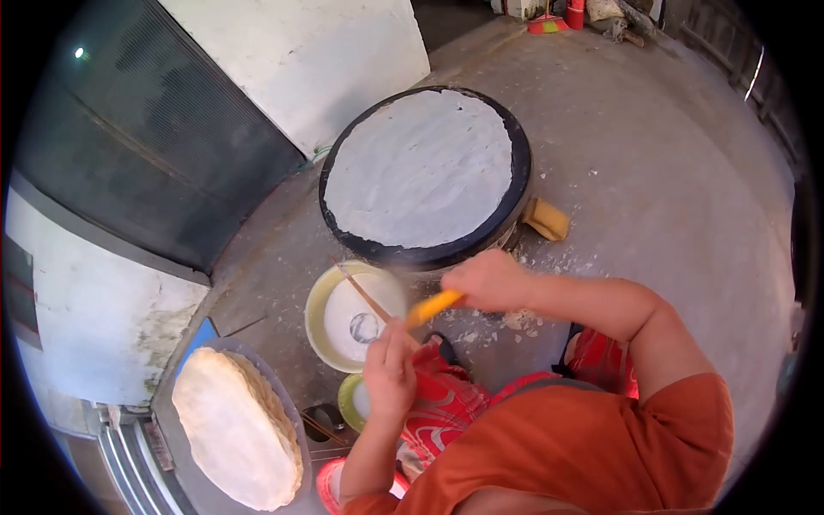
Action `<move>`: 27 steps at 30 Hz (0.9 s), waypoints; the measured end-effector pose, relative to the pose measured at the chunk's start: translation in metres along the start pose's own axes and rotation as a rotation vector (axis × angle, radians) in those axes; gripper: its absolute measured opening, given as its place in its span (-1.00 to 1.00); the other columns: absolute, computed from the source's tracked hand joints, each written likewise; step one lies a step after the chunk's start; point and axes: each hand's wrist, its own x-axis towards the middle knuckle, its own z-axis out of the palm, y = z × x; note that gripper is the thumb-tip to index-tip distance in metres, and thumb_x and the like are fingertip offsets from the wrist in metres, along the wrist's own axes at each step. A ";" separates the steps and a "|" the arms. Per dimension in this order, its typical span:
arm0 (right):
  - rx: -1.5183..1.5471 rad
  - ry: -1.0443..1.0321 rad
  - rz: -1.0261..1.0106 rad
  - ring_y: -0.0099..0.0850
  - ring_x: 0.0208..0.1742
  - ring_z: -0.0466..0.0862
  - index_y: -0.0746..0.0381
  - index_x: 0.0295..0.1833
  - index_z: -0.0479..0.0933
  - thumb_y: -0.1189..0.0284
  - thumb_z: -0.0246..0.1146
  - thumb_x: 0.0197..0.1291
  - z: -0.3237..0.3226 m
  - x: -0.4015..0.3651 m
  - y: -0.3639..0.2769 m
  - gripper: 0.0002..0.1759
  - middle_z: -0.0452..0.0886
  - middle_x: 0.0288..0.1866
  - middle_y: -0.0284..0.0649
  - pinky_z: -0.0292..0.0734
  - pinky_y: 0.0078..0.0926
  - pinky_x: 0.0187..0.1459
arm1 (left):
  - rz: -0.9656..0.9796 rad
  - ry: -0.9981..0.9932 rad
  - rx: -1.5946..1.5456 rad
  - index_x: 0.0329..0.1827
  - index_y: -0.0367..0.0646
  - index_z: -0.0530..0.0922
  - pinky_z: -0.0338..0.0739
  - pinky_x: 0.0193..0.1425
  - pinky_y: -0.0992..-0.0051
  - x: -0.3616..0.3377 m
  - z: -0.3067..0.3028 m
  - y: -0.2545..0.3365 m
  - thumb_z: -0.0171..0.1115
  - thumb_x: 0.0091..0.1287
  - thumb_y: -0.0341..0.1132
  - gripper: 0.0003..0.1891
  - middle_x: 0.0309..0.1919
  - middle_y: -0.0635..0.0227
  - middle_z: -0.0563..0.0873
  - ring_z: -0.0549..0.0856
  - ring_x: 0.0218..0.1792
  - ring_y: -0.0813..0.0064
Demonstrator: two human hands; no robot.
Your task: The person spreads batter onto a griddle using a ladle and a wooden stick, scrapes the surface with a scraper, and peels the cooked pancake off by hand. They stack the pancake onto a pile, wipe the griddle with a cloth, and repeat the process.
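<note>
My left hand [390, 367] is closed round a thin wooden stick [365, 293] that slants up over a pale bowl [316, 330] of white batter [339, 309]. In my right hand [487, 280], also closed, is a yellow-handled tool [435, 306]; its working end is smeared by motion close to the stick. A shiny round piece [364, 327] sits in the batter. Beyond my hands stands a round black griddle [520, 159], with a thin whitish pancake [421, 167] spread over most of it.
A tall stack of flat pancakes [236, 429] lies on a tray [294, 425] at lower left. A small green bowl [346, 402] stands by my knee. A yellow block [548, 219] sits beside the griddle, with crumbs on the floor [652, 197]. A broom head [548, 25] is far back.
</note>
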 end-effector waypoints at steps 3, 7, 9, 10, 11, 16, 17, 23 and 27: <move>0.175 0.151 0.354 -0.13 -0.25 0.59 0.12 -0.15 0.40 0.28 0.27 -0.09 -0.008 -0.007 0.080 -0.64 0.58 -0.31 -0.10 0.46 -0.23 -0.28 | -0.175 0.066 0.102 0.11 -0.33 0.34 0.35 0.05 0.24 -0.014 -0.004 0.000 0.15 0.05 -0.48 -0.51 0.07 -0.05 0.40 0.44 0.00 -0.01; 0.036 0.446 0.674 -0.15 -0.21 0.58 0.03 -0.05 0.42 0.33 0.22 -0.13 -0.032 0.004 0.204 -0.59 0.59 -0.29 -0.14 0.47 -0.26 -0.21 | -0.283 0.028 0.139 0.14 -0.36 0.29 0.24 0.12 0.14 -0.059 0.005 -0.003 0.05 0.17 -0.37 -0.54 0.13 -0.13 0.31 0.36 0.06 -0.10; -0.008 0.468 0.602 -0.20 -0.18 0.57 -0.05 0.01 0.43 0.34 0.19 -0.10 -0.051 0.020 0.242 -0.56 0.59 -0.23 -0.21 0.47 -0.28 -0.20 | -0.423 0.052 0.069 0.13 -0.38 0.29 0.23 0.11 0.12 -0.063 0.018 0.003 0.01 0.20 -0.33 -0.55 0.11 -0.14 0.32 0.35 0.06 -0.10; -0.012 0.460 0.599 -0.20 -0.18 0.57 -0.05 0.01 0.43 0.34 0.19 -0.10 -0.059 0.032 0.255 -0.56 0.59 -0.23 -0.21 0.47 -0.28 -0.20 | -0.432 0.053 0.065 0.13 -0.38 0.29 0.23 0.11 0.12 -0.054 0.021 0.005 0.01 0.20 -0.33 -0.55 0.11 -0.14 0.32 0.35 0.06 -0.10; -0.111 0.424 0.642 -0.23 -0.17 0.57 -0.07 0.03 0.43 0.35 0.17 -0.07 -0.067 0.047 0.264 -0.56 0.59 -0.21 -0.24 0.47 -0.29 -0.20 | -0.466 0.065 0.043 0.11 -0.38 0.30 0.23 0.11 0.13 -0.044 0.018 0.010 0.01 0.20 -0.34 -0.56 0.10 -0.14 0.32 0.36 0.05 -0.09; -0.326 0.388 0.690 -0.28 -0.17 0.58 -0.11 0.04 0.44 0.38 0.11 0.00 -0.061 0.110 0.333 -0.59 0.59 -0.20 -0.27 0.48 -0.33 -0.21 | -0.460 0.019 0.111 0.07 -0.33 0.40 0.23 0.18 0.21 -0.024 0.028 0.004 0.02 0.26 -0.31 -0.64 0.09 -0.06 0.37 0.37 0.09 -0.04; -0.352 0.425 0.639 -0.26 -0.20 0.58 -0.10 0.04 0.44 0.38 0.10 -0.01 -0.057 0.121 0.342 -0.59 0.59 -0.23 -0.25 0.48 -0.31 -0.24 | -0.461 0.014 0.108 0.07 -0.33 0.40 0.23 0.18 0.21 -0.018 0.031 0.002 0.02 0.26 -0.31 -0.64 0.09 -0.06 0.37 0.37 0.09 -0.04; -0.433 0.336 0.587 -0.27 -0.25 0.59 -0.09 0.03 0.43 0.43 0.09 -0.02 -0.047 0.156 0.368 -0.58 0.58 -0.30 -0.26 0.47 -0.28 -0.30 | -0.465 -0.031 0.056 0.05 -0.34 0.40 0.28 0.11 0.18 -0.001 0.038 -0.006 0.06 0.22 -0.35 -0.65 0.04 -0.10 0.38 0.40 0.02 -0.07; -0.542 0.244 0.469 -0.27 -0.28 0.59 -0.07 -0.01 0.45 0.47 0.03 0.04 -0.033 0.147 0.362 -0.64 0.56 -0.35 -0.25 0.48 -0.34 -0.30 | -0.468 -0.039 0.029 0.04 -0.34 0.40 0.29 0.10 0.19 0.008 0.039 -0.011 0.07 0.22 -0.37 -0.65 0.04 -0.09 0.38 0.41 0.01 -0.07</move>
